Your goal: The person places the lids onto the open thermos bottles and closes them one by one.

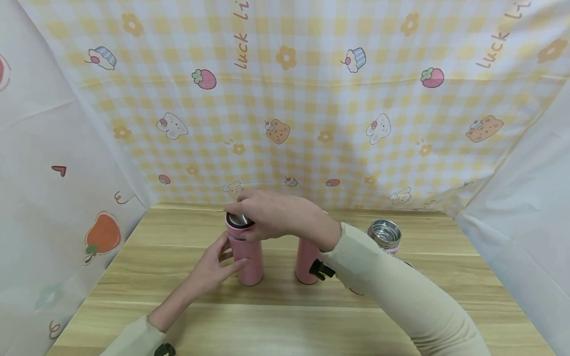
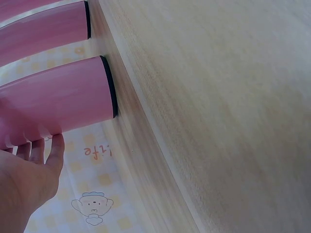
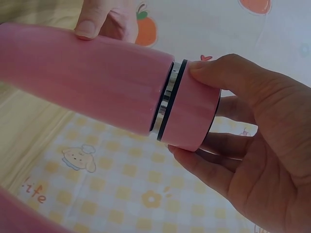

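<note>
A pink thermos bottle (image 1: 249, 264) stands upright on the wooden table, left of the middle. My left hand (image 1: 213, 269) holds its body, with the thumb on the near side and fingers behind. My right hand (image 1: 278, 212) grips the pink lid (image 3: 192, 109) at the top, thumb on one side and fingers on the other. Between lid and body a narrow band of steel neck (image 3: 166, 99) shows in the right wrist view. The lid's top has a dark rim around a steel-coloured disc. From the left wrist, the bottle's dark base ring (image 2: 110, 87) is visible.
A second pink thermos (image 1: 307, 262) stands to the right, its top hidden by my right forearm. Farther right, a lidless thermos shows its steel mouth (image 1: 385, 233); the sleeve covers much of it. Yellow checked cloth (image 1: 311, 99) hangs behind the table (image 1: 285, 326).
</note>
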`<control>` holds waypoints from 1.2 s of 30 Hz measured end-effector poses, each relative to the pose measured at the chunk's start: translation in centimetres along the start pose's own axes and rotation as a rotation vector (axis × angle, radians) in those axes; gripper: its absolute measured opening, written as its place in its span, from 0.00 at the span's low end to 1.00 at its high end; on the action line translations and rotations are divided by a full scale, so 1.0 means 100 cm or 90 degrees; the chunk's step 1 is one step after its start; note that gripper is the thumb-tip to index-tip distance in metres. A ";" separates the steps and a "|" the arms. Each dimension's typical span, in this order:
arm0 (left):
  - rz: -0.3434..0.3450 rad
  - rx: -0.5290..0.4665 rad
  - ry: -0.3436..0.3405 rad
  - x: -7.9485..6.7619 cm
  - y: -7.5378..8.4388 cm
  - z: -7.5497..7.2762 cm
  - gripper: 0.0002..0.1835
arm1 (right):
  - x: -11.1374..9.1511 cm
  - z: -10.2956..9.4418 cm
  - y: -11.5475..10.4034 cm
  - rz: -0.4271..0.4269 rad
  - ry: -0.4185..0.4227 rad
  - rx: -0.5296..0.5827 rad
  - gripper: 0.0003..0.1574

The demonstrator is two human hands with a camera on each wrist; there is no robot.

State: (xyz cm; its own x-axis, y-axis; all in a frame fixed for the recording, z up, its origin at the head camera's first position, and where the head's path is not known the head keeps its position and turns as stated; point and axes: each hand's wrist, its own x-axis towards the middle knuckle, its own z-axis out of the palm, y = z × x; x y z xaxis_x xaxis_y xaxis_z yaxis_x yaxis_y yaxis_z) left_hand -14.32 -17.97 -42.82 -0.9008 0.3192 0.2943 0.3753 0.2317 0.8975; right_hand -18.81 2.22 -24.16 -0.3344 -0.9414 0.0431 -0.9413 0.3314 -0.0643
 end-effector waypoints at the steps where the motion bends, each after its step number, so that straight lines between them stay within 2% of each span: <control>1: -0.001 0.001 0.001 0.000 0.000 0.000 0.37 | 0.000 0.000 0.000 0.000 -0.001 -0.001 0.12; 6: 0.006 0.010 0.000 0.000 0.000 0.000 0.36 | 0.001 -0.001 0.001 -0.002 -0.008 0.002 0.13; 18: -0.005 0.013 -0.001 0.000 0.002 0.000 0.37 | 0.002 -0.002 -0.002 0.042 -0.032 0.019 0.17; 28: 0.008 0.020 -0.003 -0.001 0.000 -0.001 0.40 | 0.001 0.000 -0.005 0.068 0.014 -0.008 0.22; 36: 0.009 0.021 -0.005 0.000 -0.001 -0.002 0.38 | -0.004 0.001 0.000 0.059 0.021 0.018 0.31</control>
State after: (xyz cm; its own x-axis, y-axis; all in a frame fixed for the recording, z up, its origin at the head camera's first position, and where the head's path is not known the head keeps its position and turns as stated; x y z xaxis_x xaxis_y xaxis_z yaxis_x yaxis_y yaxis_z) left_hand -14.38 -18.18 -42.84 -0.8936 0.3298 0.3045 0.3955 0.2578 0.8815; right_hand -18.66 2.57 -24.27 -0.4219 -0.9041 0.0684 -0.9047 0.4147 -0.0979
